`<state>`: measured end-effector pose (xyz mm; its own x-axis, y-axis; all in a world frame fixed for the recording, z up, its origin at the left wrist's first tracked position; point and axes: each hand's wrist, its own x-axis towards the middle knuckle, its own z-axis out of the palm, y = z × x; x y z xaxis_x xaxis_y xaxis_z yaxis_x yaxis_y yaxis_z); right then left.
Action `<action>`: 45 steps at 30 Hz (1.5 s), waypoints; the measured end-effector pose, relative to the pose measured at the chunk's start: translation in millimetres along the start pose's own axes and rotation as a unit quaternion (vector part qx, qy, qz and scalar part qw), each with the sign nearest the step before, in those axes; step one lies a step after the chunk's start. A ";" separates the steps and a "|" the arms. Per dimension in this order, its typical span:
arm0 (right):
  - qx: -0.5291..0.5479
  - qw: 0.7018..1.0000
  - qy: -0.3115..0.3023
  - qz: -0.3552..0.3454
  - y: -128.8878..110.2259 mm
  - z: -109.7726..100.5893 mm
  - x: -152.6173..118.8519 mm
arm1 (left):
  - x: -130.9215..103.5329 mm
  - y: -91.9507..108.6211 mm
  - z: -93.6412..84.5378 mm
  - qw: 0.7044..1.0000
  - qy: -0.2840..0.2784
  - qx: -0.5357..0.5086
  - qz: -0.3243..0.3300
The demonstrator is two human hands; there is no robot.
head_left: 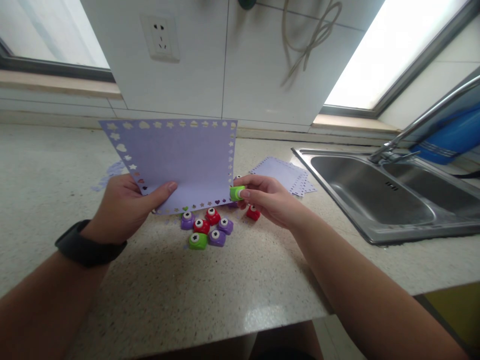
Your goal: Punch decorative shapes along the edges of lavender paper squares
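My left hand point(129, 207) grips a sheet of purple paper point(180, 160) at its lower left, thumb on the near face. Small shapes such as stars, hearts and flowers are cut out along the sheet's edges. In my right hand point(268, 197) is a green craft punch point(237, 193), pinched between thumb and fingers at the sheet's lower right edge. Below the paper lie several more punches: a green one point(198, 241), purple ones point(217, 238) and red ones point(212, 216). Another red punch point(253, 213) sits under my right hand.
Purple sheets with punched edges point(279, 172) lie on the speckled countertop point(240, 285), right of my right hand. Purple paper scraps point(110, 175) are behind my left hand. A steel double sink point(360, 192) with a faucet point(390, 150) is at the right. The tiled wall carries a socket point(161, 37).
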<state>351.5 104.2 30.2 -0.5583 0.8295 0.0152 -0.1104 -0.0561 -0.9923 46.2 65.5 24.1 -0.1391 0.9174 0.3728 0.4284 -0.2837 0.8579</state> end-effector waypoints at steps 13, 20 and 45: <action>-0.011 0.999 -0.029 -0.010 1.8 -1.1 -0.3 | -1.8 10.8 2.5 1.000 0.001 -0.005 -0.017; -0.022 1.000 -0.021 -0.003 3.4 -2.8 -1.7 | -1.1 14.6 1.4 0.999 -0.009 -0.011 -0.035; -0.053 0.998 -0.014 0.023 1.0 2.1 -2.5 | -1.3 8.1 0.6 0.999 -0.027 -0.013 -0.035</action>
<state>351.1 100.9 29.4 -0.5840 0.8113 -0.0277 0.0020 -0.0328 -0.9995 50.4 62.2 30.4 -0.1192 0.9488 0.2926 0.3955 -0.2249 0.8905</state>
